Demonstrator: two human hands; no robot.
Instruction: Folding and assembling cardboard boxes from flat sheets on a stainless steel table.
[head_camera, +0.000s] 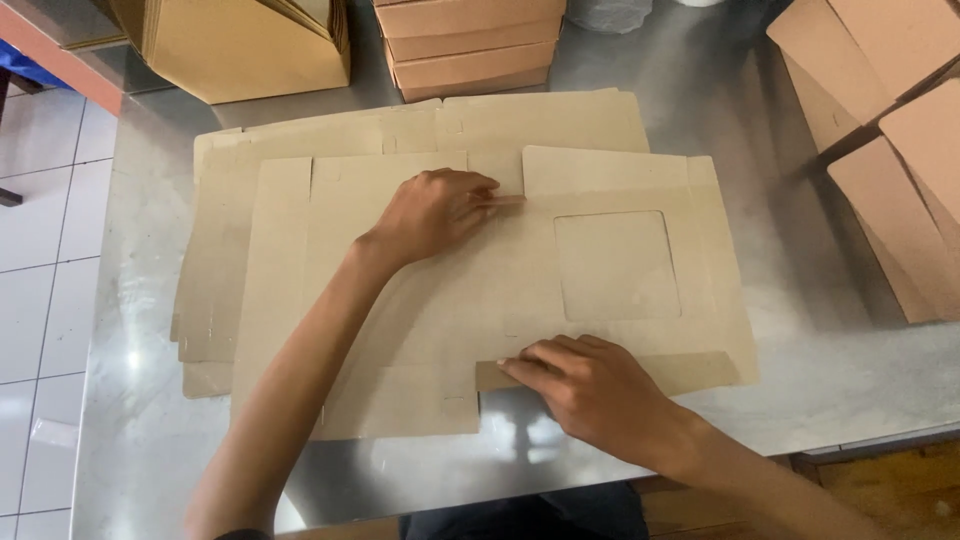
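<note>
The flat cardboard sheet (420, 300) lies mid-frame on the metal table (800, 380), long axis left to right. The left hand (435, 212) presses its far edge, fingers together; the right hand (590, 385), fingers extended, presses the near flap (700, 372). More sheets beneath are mostly hidden.

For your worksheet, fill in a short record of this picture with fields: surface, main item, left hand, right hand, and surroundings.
surface: steel table
main item: flat cardboard box blank with a square window, lying on top of more blanks
left hand: pressing flat on the blank near its far edge
right hand: fingertips on the folded near flap
surroundings: stacked folded boxes at the far edge, more cardboard on the right, white tiled floor
</note>
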